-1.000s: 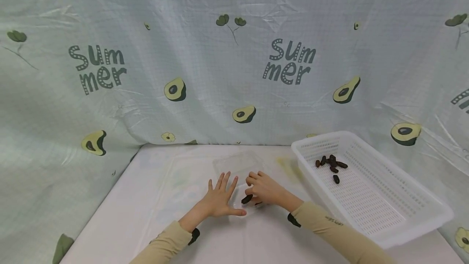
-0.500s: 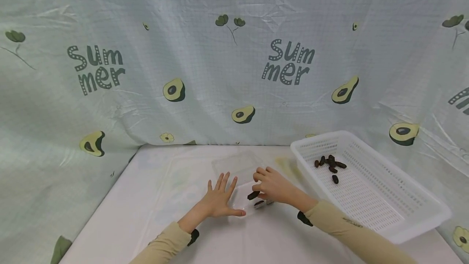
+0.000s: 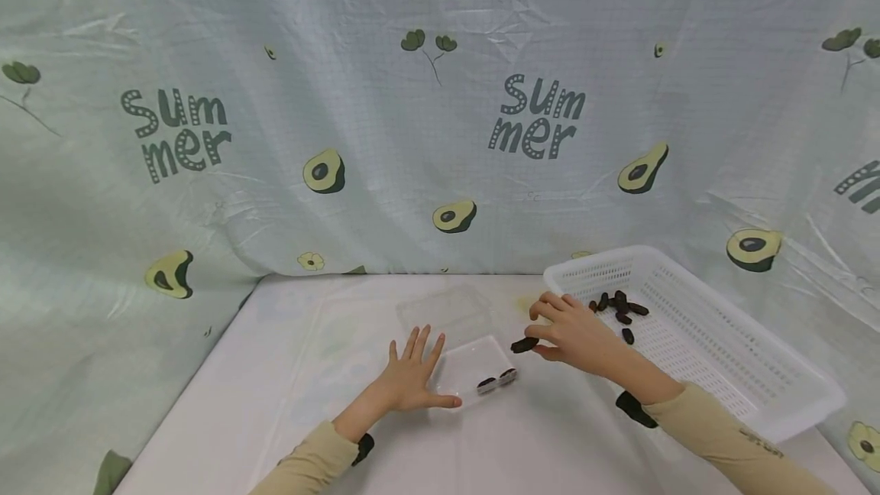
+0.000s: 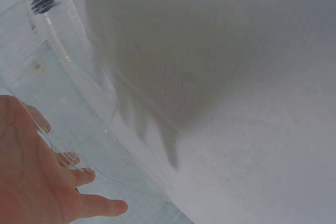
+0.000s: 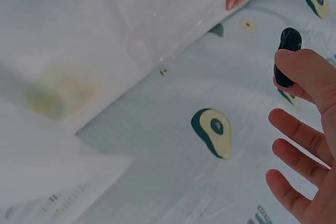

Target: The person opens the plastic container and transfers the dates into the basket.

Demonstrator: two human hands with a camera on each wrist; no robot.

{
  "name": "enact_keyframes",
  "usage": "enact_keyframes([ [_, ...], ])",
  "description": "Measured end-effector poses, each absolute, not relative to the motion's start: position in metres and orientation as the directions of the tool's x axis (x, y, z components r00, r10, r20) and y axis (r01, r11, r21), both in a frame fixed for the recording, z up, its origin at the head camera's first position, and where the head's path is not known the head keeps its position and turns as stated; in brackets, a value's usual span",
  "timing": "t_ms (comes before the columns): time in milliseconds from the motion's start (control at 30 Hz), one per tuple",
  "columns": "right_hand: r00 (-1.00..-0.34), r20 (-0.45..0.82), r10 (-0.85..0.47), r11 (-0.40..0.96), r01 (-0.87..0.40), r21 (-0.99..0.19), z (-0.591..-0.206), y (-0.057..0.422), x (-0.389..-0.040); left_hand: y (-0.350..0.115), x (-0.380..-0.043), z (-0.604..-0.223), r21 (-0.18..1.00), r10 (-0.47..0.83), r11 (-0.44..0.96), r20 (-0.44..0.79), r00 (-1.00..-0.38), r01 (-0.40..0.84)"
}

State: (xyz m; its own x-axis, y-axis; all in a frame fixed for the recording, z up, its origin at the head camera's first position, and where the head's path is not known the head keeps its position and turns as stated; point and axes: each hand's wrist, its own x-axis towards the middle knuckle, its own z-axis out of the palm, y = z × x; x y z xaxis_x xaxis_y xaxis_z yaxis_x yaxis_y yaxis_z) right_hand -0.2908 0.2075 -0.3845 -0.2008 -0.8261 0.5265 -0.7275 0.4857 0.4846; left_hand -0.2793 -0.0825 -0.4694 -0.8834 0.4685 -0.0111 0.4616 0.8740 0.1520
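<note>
My right hand (image 3: 574, 333) pinches a dark, wrinkled date (image 3: 525, 345) between thumb and forefinger, held in the air between a clear plastic box and a white basket. In the right wrist view the same date (image 5: 283, 69) sticks out past the thumb, and the other fingers are loosely bent. The clear box (image 3: 470, 357) stands on the table, with two dates (image 3: 486, 385) visible along its near right side. At the box's left side my left hand (image 3: 410, 379) lies with fingers spread straight. The left wrist view has the clear wall (image 4: 68, 93) beside that hand (image 4: 37, 177).
The white perforated basket (image 3: 729, 327) stands at the right, with several dates (image 3: 622, 302) in its far left part. Behind the box lies a flat transparent piece like a lid (image 3: 443, 312). A printed curtain (image 3: 385, 98) hangs beyond the table's far edge.
My right hand has moved from over the clear box to the right, toward the basket, still pinching the date. The box's two dates have come into view. My left hand has stayed in place.
</note>
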Motion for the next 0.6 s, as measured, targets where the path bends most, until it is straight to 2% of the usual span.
enact_keyframes([
  [400, -0.230, 0.631, -0.740, 0.597, -0.657, 0.460, -0.363, 0.269, -0.284, -0.086, -0.280, -0.475, 0.159, 0.469, 0.873, -0.014, -0.883, 0.461],
  [600, -0.276, 0.674, -0.685, 0.672, -0.596, 0.439, -0.354, 0.296, -0.286, -0.086, -0.280, -0.475, 0.155, 0.478, 0.868, -0.007, -0.878, 0.472],
])
